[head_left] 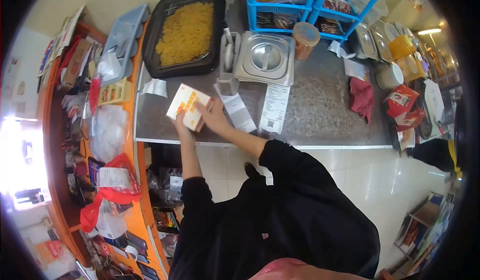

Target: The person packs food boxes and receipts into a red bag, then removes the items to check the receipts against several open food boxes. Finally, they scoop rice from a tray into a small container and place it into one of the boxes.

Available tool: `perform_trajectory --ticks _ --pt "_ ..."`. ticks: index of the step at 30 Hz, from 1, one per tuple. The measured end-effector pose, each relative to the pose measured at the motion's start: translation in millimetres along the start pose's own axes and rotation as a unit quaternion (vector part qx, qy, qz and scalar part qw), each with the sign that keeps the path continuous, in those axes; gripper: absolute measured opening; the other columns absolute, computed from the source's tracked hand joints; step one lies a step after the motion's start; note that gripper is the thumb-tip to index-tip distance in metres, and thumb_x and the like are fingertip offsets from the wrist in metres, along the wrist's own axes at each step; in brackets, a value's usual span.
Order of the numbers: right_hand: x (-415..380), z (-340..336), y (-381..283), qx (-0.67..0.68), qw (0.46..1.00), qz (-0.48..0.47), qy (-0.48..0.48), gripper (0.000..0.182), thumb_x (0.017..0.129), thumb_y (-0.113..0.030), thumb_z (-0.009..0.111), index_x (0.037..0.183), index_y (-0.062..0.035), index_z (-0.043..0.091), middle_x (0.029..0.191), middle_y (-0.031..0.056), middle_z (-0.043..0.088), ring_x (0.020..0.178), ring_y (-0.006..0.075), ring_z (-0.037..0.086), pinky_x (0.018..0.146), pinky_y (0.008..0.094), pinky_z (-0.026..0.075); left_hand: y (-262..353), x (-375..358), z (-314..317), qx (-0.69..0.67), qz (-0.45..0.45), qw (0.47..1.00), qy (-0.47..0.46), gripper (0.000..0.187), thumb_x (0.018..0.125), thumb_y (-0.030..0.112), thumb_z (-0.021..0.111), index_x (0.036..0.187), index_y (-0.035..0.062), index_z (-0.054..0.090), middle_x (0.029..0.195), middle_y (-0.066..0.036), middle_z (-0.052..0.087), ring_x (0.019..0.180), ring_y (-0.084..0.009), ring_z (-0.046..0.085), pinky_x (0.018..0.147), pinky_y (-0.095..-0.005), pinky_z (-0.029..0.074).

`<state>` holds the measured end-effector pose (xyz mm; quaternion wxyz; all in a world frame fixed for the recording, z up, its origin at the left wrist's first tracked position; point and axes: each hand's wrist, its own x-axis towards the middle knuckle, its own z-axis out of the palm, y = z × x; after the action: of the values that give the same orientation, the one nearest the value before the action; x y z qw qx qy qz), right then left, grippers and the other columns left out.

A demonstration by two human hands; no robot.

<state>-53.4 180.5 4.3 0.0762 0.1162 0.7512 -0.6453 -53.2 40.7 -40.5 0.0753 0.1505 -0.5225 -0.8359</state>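
A white cardboard food box (179,99) with orange and yellow print is held over the front left of the metal table. My left hand (183,125) grips its near side from below, thumb up against the printed face. From the right, my right hand (215,118) has its fingers over the top and side of the same box. Just right of my hands lies a paper slip (239,113). Behind it stands a grey tape dispenser (229,62). A crumpled white tissue (155,87) rests left of the box.
A black tray (150,55) holds yellow food at the back. Beside it are a lidded steel container (245,65), a jar (305,40), a printed receipt (274,107) and blue racks (276,7). A maroon cloth (361,99) lies right. An orange counter (131,180) borders the left.
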Motion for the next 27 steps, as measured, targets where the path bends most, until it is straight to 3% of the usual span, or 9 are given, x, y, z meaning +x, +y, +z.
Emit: perform_trajectory --ticks 4,8,14,17,18,20,22,25,27 --pt "-57 -38 16 0.164 0.983 -0.052 -0.067 0.06 0.089 -0.025 0.061 0.13 0.0056 0.029 0.125 0.0176 0.037 0.116 0.0206 0.043 0.096 0.0336 0.039 24 -88 35 0.045 -0.005 0.999 0.031 0.053 0.09 0.024 0.051 0.133 -0.0025 0.035 0.122 -0.017 0.053 0.107 -0.0259 0.057 0.09 -0.0373 0.048" --pt "-126 -150 46 0.2 0.977 -0.056 -0.052 0.061 0.089 -0.017 0.06 0.136 0.0021 0.027 0.129 0.0149 0.037 0.119 0.021 0.041 0.099 0.0337 0.038 -3 -171 100 0.084 -0.006 0.994 -0.065 0.073 0.082 0.003 0.059 0.14 0.0035 0.015 0.134 -0.016 0.035 0.12 -0.0251 0.042 0.099 -0.0382 0.04" --pt "-165 -280 53 0.313 0.938 0.064 0.138 0.053 0.085 -0.012 0.056 0.13 -0.0046 0.03 0.122 0.0127 0.047 0.113 0.0221 0.05 0.095 0.0336 0.043 -56 -198 214 0.037 -0.12 0.928 -0.35 0.084 0.083 0.018 0.066 0.142 0.0018 0.009 0.134 -0.018 0.032 0.122 -0.0242 0.039 0.102 -0.038 0.036" --pt "-143 -316 55 0.341 0.923 0.027 0.174 0.049 0.086 -0.017 0.056 0.128 -0.0057 0.033 0.12 0.0107 0.05 0.112 0.0212 0.051 0.095 0.0352 0.043 -81 -181 259 0.144 -0.073 0.916 -0.366 0.095 0.085 0.032 0.066 0.145 -0.0005 0.001 0.147 -0.024 0.013 0.135 -0.0322 0.02 0.111 -0.0413 0.018" --pt "-130 -326 61 0.345 0.923 0.013 0.17 0.048 0.086 -0.019 0.056 0.128 -0.0061 0.034 0.119 0.0102 0.051 0.112 0.0207 0.052 0.095 0.0358 0.043 -77 -177 271 0.309 0.036 0.882 -0.355 0.092 0.088 0.036 0.061 0.145 -0.0016 -0.001 0.149 -0.026 0.005 0.138 -0.0361 0.012 0.112 -0.0424 0.013" --pt "-101 -337 52 0.358 0.91 -0.017 0.208 0.044 0.088 -0.023 0.055 0.124 -0.0057 0.04 0.116 0.0097 0.054 0.106 0.0194 0.056 0.088 0.036 0.047 -72 -174 283 0.298 0.055 0.903 -0.304 0.084 0.089 0.038 0.059 0.143 -0.0034 0.01 0.148 -0.029 0.008 0.136 -0.0426 0.015 0.111 -0.0469 0.015" --pt "-75 -351 40 0.353 0.914 -0.031 0.198 0.039 0.088 -0.03 0.055 0.117 -0.0049 0.046 0.096 0.0086 0.062 0.073 0.0166 0.063 0.056 0.0305 0.051 -69 -168 263 0.398 0.155 0.842 -0.329 0.075 0.087 0.036 0.06 0.139 -0.0041 0.024 0.146 -0.03 0.014 0.134 -0.0449 0.018 0.11 -0.0492 0.018" --pt "-30 -372 42 0.339 0.911 -0.004 0.236 0.043 0.085 -0.038 0.059 0.111 -0.0039 0.052 0.08 0.0087 0.064 0.058 0.0154 0.06 0.05 0.0281 0.048 -87 -160 213 0.559 0.241 0.744 -0.277 0.065 0.085 0.037 0.062 0.13 -0.0048 0.041 0.143 -0.031 0.022 0.13 -0.0482 0.023 0.108 -0.0512 0.022" --pt "-1 -385 60 0.262 0.917 0.07 0.294 0.058 0.081 -0.05 0.061 0.115 -0.0046 0.052 0.092 0.0114 0.063 0.07 0.0187 0.061 0.06 0.0313 0.05 -92 -162 196 0.608 0.258 0.71 -0.243 0.061 0.083 0.037 0.063 0.126 -0.0043 0.047 0.141 -0.031 0.026 0.128 -0.0494 0.027 0.106 -0.0521 0.024"
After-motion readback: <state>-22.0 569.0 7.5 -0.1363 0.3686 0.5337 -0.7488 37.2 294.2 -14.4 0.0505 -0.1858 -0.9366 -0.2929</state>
